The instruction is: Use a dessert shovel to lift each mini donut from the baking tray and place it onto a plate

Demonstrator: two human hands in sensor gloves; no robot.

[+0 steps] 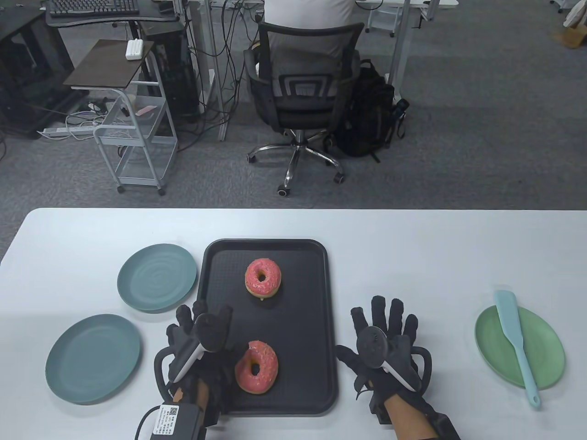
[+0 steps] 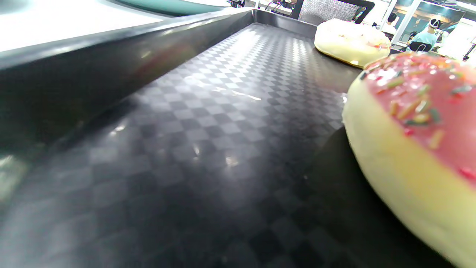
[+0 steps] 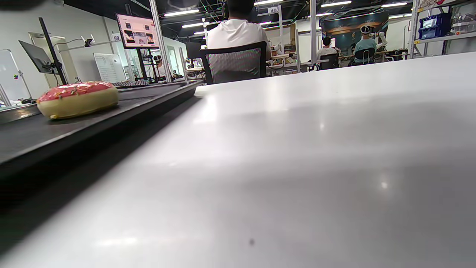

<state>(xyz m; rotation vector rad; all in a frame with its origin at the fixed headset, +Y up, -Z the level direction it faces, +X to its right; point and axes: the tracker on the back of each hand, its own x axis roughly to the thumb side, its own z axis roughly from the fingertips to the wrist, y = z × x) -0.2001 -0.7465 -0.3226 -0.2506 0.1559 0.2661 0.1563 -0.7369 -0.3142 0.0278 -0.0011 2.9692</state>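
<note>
Two pink-iced mini donuts with sprinkles lie on the black baking tray (image 1: 302, 330): the far donut (image 1: 263, 277) mid-tray, the near donut (image 1: 257, 366) by the front edge. My left hand (image 1: 206, 321) rests on the tray's left part, fingers fairly straight, right beside the near donut; whether it touches the donut is unclear. My right hand (image 1: 383, 316) lies flat on the table just right of the tray, fingers spread. The light-blue dessert shovel (image 1: 516, 339) lies across the green plate (image 1: 545, 348) at the far right. The left wrist view has the near donut (image 2: 416, 123) close up.
Two teal plates (image 1: 156, 277) (image 1: 91, 357) sit left of the tray. The white table (image 1: 412, 256) stretches between the tray and the green plate. Beyond the table's far edge stands an office chair (image 1: 302, 87) with a seated person.
</note>
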